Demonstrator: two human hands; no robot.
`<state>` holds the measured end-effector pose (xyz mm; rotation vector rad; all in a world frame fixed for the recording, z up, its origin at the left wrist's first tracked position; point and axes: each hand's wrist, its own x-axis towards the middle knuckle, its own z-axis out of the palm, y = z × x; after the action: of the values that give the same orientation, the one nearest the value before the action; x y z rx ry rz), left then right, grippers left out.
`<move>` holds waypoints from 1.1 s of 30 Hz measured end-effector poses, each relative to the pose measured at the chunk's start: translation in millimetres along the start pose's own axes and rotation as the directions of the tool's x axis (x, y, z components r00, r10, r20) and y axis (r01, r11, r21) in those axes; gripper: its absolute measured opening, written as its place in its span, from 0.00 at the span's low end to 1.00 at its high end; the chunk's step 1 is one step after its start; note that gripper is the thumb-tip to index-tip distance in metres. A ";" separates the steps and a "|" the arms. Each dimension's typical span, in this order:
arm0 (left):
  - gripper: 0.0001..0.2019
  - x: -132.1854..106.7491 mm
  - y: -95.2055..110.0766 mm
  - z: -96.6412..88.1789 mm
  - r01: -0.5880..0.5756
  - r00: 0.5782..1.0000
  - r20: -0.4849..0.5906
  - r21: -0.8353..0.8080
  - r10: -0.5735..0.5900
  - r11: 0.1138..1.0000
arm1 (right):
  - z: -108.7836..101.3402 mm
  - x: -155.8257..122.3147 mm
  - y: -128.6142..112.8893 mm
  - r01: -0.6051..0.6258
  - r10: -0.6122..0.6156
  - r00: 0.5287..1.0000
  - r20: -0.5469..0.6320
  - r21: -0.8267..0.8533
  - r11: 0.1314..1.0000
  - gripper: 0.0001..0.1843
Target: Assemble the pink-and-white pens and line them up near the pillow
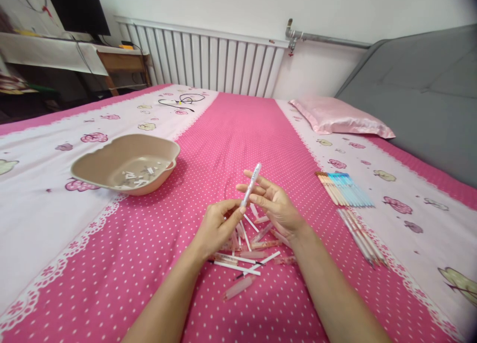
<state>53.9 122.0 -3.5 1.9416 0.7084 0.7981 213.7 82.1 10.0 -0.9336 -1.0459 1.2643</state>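
The lower tip of the pen (252,183) is hidden by the left hand (217,227), fingers pinched on it; the right hand (275,204) is spread wide. White, slim (lettering unreadable), it is held tilted above the pile (244,256).

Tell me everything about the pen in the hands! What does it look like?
The pen is thin and white, plastic by the look of it, with tiny dark print near its top end that is too small to read. It is tilted, with the top end pointing up and away, above a heap of pen parts on the pink dotted bed cover. The left hand pinches its lower end. The right hand lays stretched fingers against its middle.
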 end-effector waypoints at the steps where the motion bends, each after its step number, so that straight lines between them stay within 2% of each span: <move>1: 0.17 0.0 0.0 0.0 -0.004 1.000 -0.002 -0.001 0.004 1.000 | -0.4 0.1 0.6 -0.002 0.002 1.000 0.002 0.000 1.000 0.30; 17: 0.15 0.2 1.2 0.5 -0.005 1.000 0.010 0.033 0.004 0.999 | -0.3 4.8 5.5 0.010 -0.012 0.996 -0.083 -0.025 1.000 0.26; 25: 0.16 0.3 3.0 -0.3 0.006 1.000 0.002 0.022 -0.006 1.000 | 2.4 0.8 -1.0 0.063 -0.063 0.998 -0.032 -0.002 0.998 0.29; 33: 0.16 0.1 1.9 -0.3 0.001 1.000 0.002 0.001 -0.001 1.000 | 1.4 -1.0 -1.2 0.016 -0.017 1.000 -0.008 -0.032 0.999 0.29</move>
<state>54.0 121.4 -1.7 1.9428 0.7089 0.7949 212.7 81.0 11.4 -0.9524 -1.0680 1.2321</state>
